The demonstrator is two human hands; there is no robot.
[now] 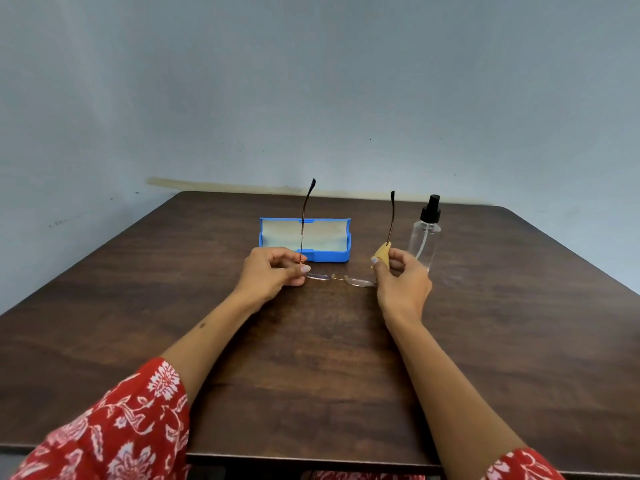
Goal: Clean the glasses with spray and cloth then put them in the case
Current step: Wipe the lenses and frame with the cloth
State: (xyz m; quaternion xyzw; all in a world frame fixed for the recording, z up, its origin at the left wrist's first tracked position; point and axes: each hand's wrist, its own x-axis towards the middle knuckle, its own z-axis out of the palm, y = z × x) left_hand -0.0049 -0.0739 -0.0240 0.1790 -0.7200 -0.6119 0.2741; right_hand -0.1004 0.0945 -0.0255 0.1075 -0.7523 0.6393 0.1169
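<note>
While pinching the frame's left end where the lens meets the hinge, left hand (273, 275) curled, thumb and fingertips closed on the glasses (341, 279). Held just above the dark wooden table (311, 358), lenses facing down and nearly edge-on, both temples opened out and standing upright, black tips topmost. Right hand (401, 282) likewise curled, pinching a small folded yellow cloth (382, 254) against the frame's right end at the base of the right temple; cannot tell whether the fingers themselves touch metal under the cloth. Left temple crossing in front of the blue glasses case (304, 240), lying open on the table just behind the left hand, lid tipped back, pale lining showing, nothing seen inside. Clear spray bottle (424, 239) with black pump top, upright on the table just behind and to the right of the right hand, partly overlapped by its knuckles. Both forearms stretched forward from red floral sleeves (114, 427) at the near table edge. Behind the table, a plain blue-grey wall (311, 81).
</note>
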